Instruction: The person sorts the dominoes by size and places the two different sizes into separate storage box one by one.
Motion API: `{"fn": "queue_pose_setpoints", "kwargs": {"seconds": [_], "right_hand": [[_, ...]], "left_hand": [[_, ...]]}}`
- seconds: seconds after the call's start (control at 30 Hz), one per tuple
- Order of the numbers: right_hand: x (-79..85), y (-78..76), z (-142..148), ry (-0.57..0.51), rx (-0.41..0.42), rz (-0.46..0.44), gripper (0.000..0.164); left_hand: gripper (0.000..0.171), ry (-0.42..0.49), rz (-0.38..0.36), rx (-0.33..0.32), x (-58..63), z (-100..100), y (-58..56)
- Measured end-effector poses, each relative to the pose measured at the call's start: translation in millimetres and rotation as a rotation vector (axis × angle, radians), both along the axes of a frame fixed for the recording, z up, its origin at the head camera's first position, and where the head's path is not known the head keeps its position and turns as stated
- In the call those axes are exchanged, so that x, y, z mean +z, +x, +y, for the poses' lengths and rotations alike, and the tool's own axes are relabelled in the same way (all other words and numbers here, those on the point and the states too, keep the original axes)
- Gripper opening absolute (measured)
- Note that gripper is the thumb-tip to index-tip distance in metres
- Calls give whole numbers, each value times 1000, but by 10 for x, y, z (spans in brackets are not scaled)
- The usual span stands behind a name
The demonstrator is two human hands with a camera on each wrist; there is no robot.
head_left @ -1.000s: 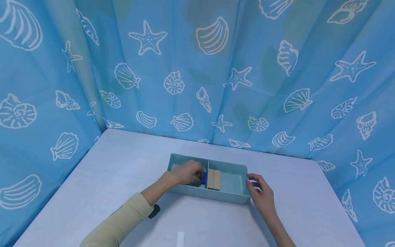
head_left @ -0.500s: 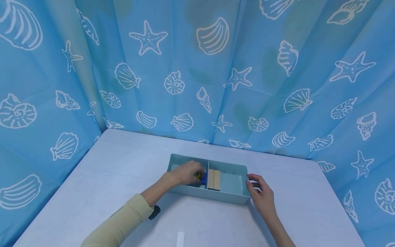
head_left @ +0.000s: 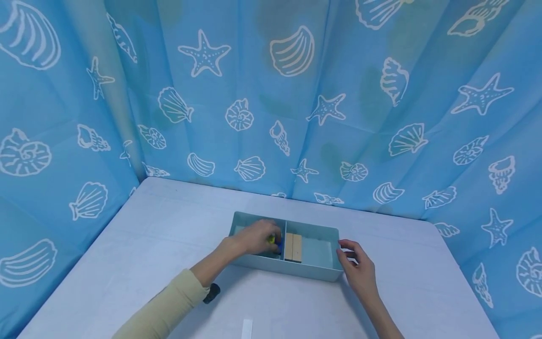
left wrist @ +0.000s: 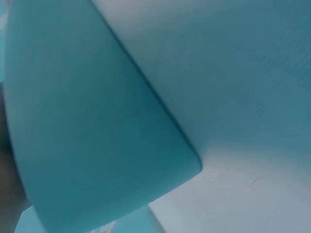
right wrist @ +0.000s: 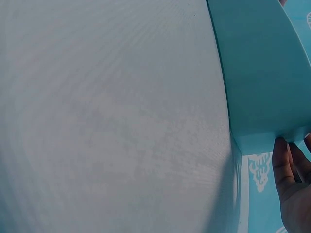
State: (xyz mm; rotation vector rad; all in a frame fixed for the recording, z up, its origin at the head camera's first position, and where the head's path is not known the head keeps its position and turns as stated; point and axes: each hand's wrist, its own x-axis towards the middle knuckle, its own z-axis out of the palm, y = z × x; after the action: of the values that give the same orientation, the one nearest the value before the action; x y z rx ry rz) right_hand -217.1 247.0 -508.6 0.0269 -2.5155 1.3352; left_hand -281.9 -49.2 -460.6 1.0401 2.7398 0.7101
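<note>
A pale blue-green box (head_left: pixel 292 267) with a divider (head_left: pixel 285 235) stands on the table. My left hand (head_left: pixel 256 236) reaches into its left compartment, the fingers bent down round a small thing with yellow (head_left: pixel 271 239) and blue (head_left: pixel 278 246) parts. The fingers cover most of that thing, so its kind cannot be told. At the box's right end is my right hand (head_left: pixel 359 266), fingertips against the outside of the end wall, as the right wrist view shows too. Two light wooden blocks (head_left: pixel 293 247) lie side by side along the divider in the right compartment.
A white table (head_left: pixel 169 226) carries the box. Near its front lies a white strip (head_left: pixel 247 328). A small black object (head_left: pixel 211 293) shows beside the left sleeve (head_left: pixel 169 301). Behind hangs a blue curtain (head_left: pixel 262 94) with shell and starfish prints.
My left fingers have shifted slightly over the blue part, which shows less now, while more yellow shows. My right hand and the box stay in place.
</note>
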Motion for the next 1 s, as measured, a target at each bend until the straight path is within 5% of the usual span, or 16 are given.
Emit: {"fn": "queue_pose_setpoints", "kwargs": {"seconds": [0.27,0.47,0.73,1.0], "right_hand": [[29,1,-21,-14,17,5,28],[28,-2,-20,-23,25,13,29],[16,-7,-6,-8,-2,-8,28],[-9,8,1,-16,-4,-7,28]], "left_hand": [[20,114,48,31,243,-121,141],[18,85,158,28,384,-157,334],[20,125,182,9,394,-225,673],[16,115,70,-83,292,-336,1075]]}}
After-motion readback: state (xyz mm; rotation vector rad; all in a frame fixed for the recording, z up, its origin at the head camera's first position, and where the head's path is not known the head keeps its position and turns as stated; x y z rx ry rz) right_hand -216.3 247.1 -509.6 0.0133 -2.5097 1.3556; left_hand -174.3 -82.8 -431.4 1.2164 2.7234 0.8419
